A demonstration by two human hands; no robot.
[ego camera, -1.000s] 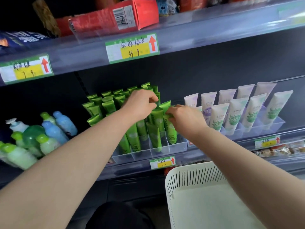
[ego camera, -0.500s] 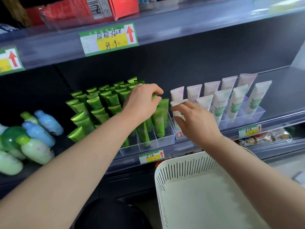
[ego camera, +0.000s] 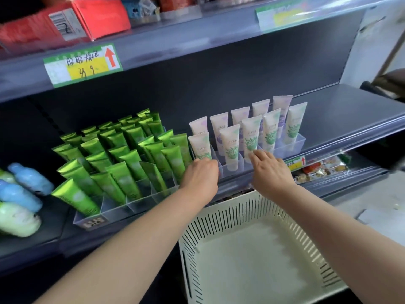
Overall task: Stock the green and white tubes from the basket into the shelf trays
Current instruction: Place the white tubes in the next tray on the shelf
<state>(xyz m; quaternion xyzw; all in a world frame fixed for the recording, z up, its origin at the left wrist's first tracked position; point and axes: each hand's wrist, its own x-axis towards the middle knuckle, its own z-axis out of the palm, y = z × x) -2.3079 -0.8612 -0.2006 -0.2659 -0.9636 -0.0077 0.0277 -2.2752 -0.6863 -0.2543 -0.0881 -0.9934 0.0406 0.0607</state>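
Head view: white tube (ego camera: 251,137) touches right grip (ego camera: 270,170), just above.

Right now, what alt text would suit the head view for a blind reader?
The left hand and right hand reach the front of a clear tray of white tubes on a shelf. Green tubes fill the neighbouring tray; a cream basket sits below.

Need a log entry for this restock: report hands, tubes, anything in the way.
Left hand curled at the leftmost front white tube, grip unclear. Right hand open, touching third front white tube. Basket shows no tubes. Nothing blocking.
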